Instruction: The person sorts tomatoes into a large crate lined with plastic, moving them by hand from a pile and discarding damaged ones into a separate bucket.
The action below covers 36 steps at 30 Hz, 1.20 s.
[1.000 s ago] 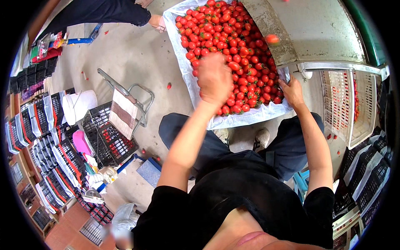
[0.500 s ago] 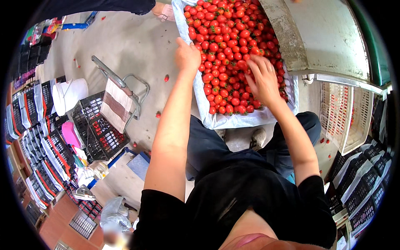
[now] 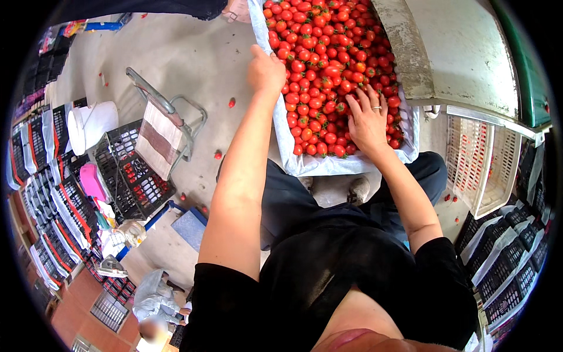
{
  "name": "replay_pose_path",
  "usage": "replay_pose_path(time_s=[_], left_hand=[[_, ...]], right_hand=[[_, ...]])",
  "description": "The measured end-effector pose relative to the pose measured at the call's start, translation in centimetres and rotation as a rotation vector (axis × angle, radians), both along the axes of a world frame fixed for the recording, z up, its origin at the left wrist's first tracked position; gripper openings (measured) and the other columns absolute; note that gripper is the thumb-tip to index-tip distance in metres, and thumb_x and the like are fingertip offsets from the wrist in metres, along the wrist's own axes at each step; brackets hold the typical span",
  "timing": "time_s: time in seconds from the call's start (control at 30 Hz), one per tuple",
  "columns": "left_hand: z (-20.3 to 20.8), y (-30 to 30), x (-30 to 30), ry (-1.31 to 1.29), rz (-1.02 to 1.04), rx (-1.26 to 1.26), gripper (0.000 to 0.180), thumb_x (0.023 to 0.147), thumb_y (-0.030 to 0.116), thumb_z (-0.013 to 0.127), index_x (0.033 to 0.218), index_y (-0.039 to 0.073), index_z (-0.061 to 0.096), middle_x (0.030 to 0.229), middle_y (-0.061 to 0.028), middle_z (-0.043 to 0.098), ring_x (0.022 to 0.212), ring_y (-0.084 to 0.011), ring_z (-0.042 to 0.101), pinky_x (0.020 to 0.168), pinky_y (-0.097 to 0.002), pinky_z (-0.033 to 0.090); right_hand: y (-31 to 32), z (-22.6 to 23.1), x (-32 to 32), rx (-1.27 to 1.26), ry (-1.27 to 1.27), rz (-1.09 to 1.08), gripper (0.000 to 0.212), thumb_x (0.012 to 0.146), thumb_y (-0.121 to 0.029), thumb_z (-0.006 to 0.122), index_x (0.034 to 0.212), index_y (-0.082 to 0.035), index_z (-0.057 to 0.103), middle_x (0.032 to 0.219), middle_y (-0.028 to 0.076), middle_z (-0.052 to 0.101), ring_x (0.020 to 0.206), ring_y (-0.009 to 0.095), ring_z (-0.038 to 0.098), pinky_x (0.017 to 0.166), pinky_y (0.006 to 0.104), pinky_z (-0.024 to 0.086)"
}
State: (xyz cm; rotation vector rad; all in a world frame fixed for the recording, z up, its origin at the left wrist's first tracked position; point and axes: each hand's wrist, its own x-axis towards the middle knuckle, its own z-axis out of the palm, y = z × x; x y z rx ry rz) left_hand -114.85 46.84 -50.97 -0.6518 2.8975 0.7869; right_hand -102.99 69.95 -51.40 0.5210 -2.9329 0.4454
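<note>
A crate lined with pale blue-white sheeting (image 3: 352, 166) stands in front of me, heaped with small red cherry tomatoes (image 3: 319, 76), some with green stems. My left hand (image 3: 267, 71) is closed over the crate's left rim, its fingertips partly hidden. Palm down on the tomatoes, toward the crate's near right corner, lies my right hand (image 3: 368, 120). Its fingers are spread and touch the fruit; a ring shows on one finger. No tomato is visibly gripped in it.
A worn metal machine edge (image 3: 404, 53) borders the crate's right side. White plastic crates (image 3: 487, 170) stand right. On the left are a folding chair (image 3: 161, 132), a black crate (image 3: 126, 170) and a white bucket (image 3: 91, 126). A person (image 3: 155, 299) is at lower left; loose tomatoes (image 3: 218, 155) dot the floor.
My right hand has settled from a blurred, curled pose above the tomatoes to lying spread on them. My left hand stays at the rim. The view has shifted slightly.
</note>
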Motion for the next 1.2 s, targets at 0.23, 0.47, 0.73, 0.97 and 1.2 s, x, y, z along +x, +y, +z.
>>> replay_pose_path(time_s=[0.23,0.47,0.73,0.97,1.2], left_hand=[[-0.3,0.5,-0.5,0.014,-0.033,0.013,0.033,0.094,0.02,0.054,0.115,-0.001,0.038,0.095,-0.0304,0.067,0.092,-0.0475,0.065,0.081,-0.0556,0.049],[-0.8,0.2,-0.3,0.032,-0.037,0.045,0.033,0.095,0.02,0.053,0.115,-0.002,0.039,0.096,-0.0302,0.067,0.093,-0.0483,0.064,0.082,-0.0558,0.049],[-1.1,-0.2,-0.1,0.039,-0.024,0.065,0.034,0.095,0.021,0.053,0.115,-0.002,0.039,0.097,-0.0309,0.067,0.093,-0.0485,0.064,0.082,-0.0553,0.049],[-1.3,-0.3,-0.4,0.088,-0.025,0.107,0.036,0.095,0.023,0.054,0.116,-0.002,0.041,0.101,-0.0317,0.066,0.096,-0.0489,0.064,0.085,-0.055,0.049],[-2.4,-0.2,-0.7,0.19,-0.005,0.185,0.033,0.093,0.02,0.055,0.115,-0.003,0.045,0.104,-0.033,0.065,0.099,-0.05,0.062,0.087,-0.0542,0.048]], right_hand=[[-4.9,-1.8,-5.2,0.052,-0.066,0.221,0.014,0.079,-0.01,0.061,0.092,-0.009,0.066,0.108,0.006,0.058,0.102,0.026,0.059,0.087,0.0418,0.045],[-2.1,-1.8,-6.5,-0.386,-0.303,0.242,0.02,0.083,-0.02,0.07,0.099,-0.007,0.066,0.1,0.01,0.057,0.095,0.03,0.061,0.084,0.0424,0.049],[4.0,0.3,-3.7,-1.296,-0.738,-0.224,0.023,0.079,-0.001,0.06,0.101,0.0,0.066,0.092,0.002,0.06,0.088,0.014,0.059,0.083,0.0262,0.047],[-7.3,-1.9,-4.9,-0.569,-0.264,0.001,0.015,0.082,-0.014,0.067,0.095,-0.008,0.071,0.09,0.011,0.061,0.088,0.033,0.063,0.077,0.0421,0.051],[-14.0,-1.2,-7.0,-0.021,-0.331,0.056,0.021,0.081,-0.013,0.059,0.095,-0.007,0.073,0.1,0.012,0.068,0.092,0.028,0.067,0.084,0.0462,0.045]])
